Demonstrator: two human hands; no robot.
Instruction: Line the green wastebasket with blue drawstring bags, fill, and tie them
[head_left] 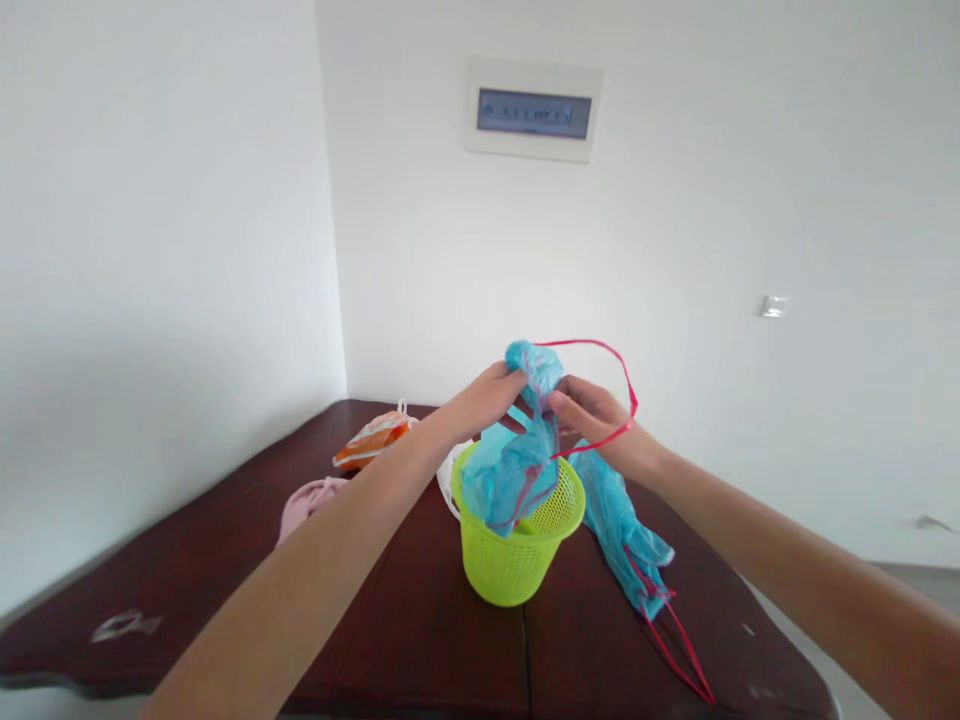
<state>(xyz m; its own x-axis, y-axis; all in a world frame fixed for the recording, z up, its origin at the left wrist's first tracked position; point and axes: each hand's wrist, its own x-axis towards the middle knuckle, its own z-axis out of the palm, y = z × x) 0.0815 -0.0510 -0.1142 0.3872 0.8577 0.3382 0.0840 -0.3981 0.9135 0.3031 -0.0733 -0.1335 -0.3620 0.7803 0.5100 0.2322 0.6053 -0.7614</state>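
The thin blue plastic bag (525, 470) hangs between the left hand (480, 400) and right hand (592, 420), its long axis running from a bunched top at 12 o'clock toward 5 o'clock, one part draped over the rim of the green basket (510, 565) and the rest trailing onto the dark table (420, 640), with a red cord (592, 345) looping above. The left fingers (502, 378) close around the bunched top, while the right fingers (562, 398) pinch narrowly at its side. From the basket, an orange packet (373, 440) lies at 10 o'clock and a pink cloth (307, 505) at 9 o'clock
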